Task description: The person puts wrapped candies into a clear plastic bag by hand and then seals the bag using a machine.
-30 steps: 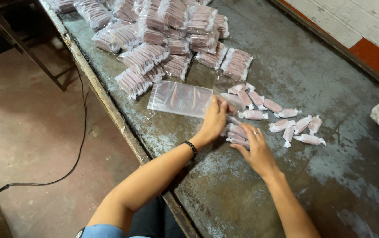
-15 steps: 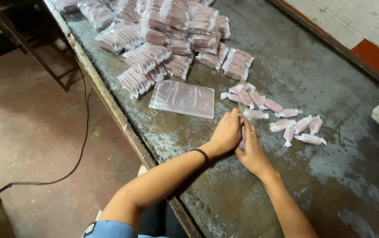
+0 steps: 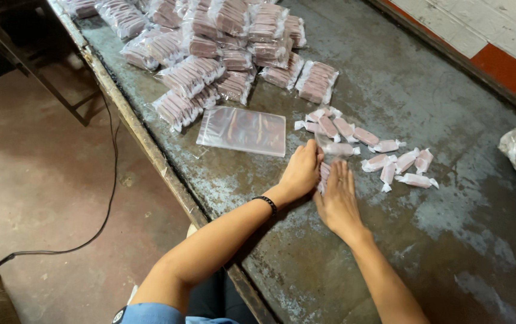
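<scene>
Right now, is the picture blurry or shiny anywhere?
Head view: mostly sharp; the hands cast a soft shadow on the table; the empty bag shows faint glare; the table edge bends slightly, as a wide lens does.

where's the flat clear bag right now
In the head view the flat clear bag lies on the metal table, left of the loose wrapped candies, just below the stacked packs and beyond the left hand.

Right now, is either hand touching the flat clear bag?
No: the flat clear bag lies apart from both hands, left hand and right hand, which press wrapped candies together.
</scene>
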